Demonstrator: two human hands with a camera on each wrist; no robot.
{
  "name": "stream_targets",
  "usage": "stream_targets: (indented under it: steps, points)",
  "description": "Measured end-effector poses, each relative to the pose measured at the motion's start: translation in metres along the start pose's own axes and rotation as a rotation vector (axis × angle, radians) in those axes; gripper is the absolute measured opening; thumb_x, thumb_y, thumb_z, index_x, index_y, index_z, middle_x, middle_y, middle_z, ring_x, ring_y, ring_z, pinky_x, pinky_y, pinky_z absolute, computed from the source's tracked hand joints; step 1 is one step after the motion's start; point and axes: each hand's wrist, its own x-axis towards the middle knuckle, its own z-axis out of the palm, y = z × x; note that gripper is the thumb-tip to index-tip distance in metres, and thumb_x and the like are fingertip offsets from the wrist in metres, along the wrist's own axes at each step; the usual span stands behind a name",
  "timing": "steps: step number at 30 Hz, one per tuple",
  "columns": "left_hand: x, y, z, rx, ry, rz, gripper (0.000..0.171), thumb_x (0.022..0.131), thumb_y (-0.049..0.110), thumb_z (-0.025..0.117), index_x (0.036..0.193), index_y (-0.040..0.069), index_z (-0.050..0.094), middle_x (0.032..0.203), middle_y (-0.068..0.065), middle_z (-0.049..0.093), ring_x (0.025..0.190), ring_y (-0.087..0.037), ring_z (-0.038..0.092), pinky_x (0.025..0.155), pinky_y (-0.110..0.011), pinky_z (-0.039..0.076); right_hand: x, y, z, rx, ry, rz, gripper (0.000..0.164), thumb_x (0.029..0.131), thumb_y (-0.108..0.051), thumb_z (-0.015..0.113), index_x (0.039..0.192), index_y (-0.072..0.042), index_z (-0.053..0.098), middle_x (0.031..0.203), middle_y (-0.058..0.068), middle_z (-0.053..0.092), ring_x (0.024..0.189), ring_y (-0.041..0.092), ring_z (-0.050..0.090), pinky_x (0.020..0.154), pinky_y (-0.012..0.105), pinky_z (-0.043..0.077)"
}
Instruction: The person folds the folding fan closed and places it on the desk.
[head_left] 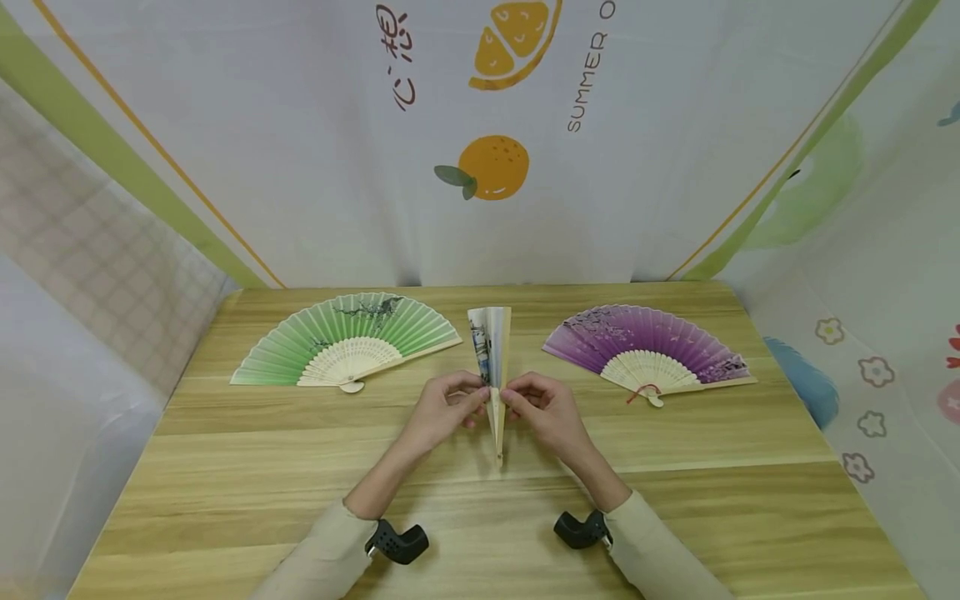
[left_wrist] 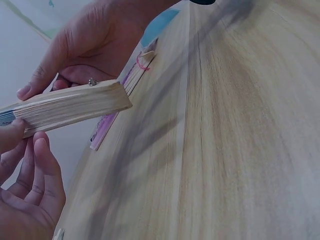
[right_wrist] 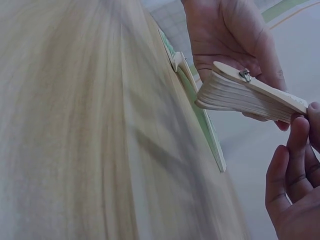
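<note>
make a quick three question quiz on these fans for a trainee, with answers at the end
1. True or false: the left hand and the right hand both hold the nearly closed fan.
2. Fill in the blank: the green fan lies spread open on the wooden table, on the person's ____ side.
3. Multiple choice: where is the red cord?
a) on the green fan
b) on the purple fan
c) on the nearly closed fan

Key: 1. True, the fingers of each hand grip it. 2. Left. 3. b, near its pivot end.
</note>
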Motion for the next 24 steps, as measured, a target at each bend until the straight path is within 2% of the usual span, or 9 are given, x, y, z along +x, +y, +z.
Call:
stream_targets:
  steps: [10, 14, 19, 24]
  points:
    - [-0.0013, -0.0019, -0.0002, -0.027, -0.033, -0.001, 0.019, 0.1, 0.005, 0.066, 0.113, -0.009, 0.065, 0.098, -0.013, 0.067, 0.081, -0.031, 0.068, 0.063, -0.03, 0.058, -0.0009, -0.0011, -0.0008, 0.006, -0.012, -0.032, 0.004, 0.094, 0.008, 0.067, 0.094, 0.011, 0.069, 0.08, 0.022, 0.067, 0.064, 0.017, 0.061, 0.057, 0.035, 0.056]
    - [-0.0016, -0.0007, 0.0018, -0.025, -0.027, -0.012, 0.018, 0.1, 0.006, 0.066, 0.112, -0.007, 0.066, 0.096, -0.011, 0.067, 0.08, -0.033, 0.067, 0.063, -0.033, 0.058, -0.001, -0.0007, -0.0013, 0.003, -0.008, -0.029, 0.006, 0.093, 0.006, 0.069, 0.093, 0.011, 0.069, 0.078, 0.022, 0.066, 0.064, 0.017, 0.061, 0.056, 0.035, 0.055]
    - [-0.0004, 0.0, 0.004, -0.021, -0.037, -0.01, 0.018, 0.1, 0.007, 0.066, 0.111, -0.007, 0.066, 0.097, -0.012, 0.067, 0.081, -0.038, 0.067, 0.063, -0.035, 0.058, -0.0014, -0.0012, -0.0016, 0.004, 0.004, -0.007, 0.01, 0.093, 0.003, 0.071, 0.094, 0.012, 0.068, 0.079, 0.023, 0.066, 0.064, 0.029, 0.06, 0.056, 0.036, 0.053]
    - [0.0004, -0.0012, 0.0047, -0.012, -0.038, -0.01, 0.019, 0.101, 0.004, 0.064, 0.113, -0.01, 0.067, 0.097, -0.012, 0.068, 0.079, -0.031, 0.068, 0.062, -0.033, 0.058, -0.0019, -0.0008, -0.0023, -0.022, 0.008, 0.006, 0.011, 0.094, 0.002, 0.071, 0.096, 0.012, 0.068, 0.08, 0.025, 0.066, 0.064, 0.038, 0.06, 0.055, 0.036, 0.052]
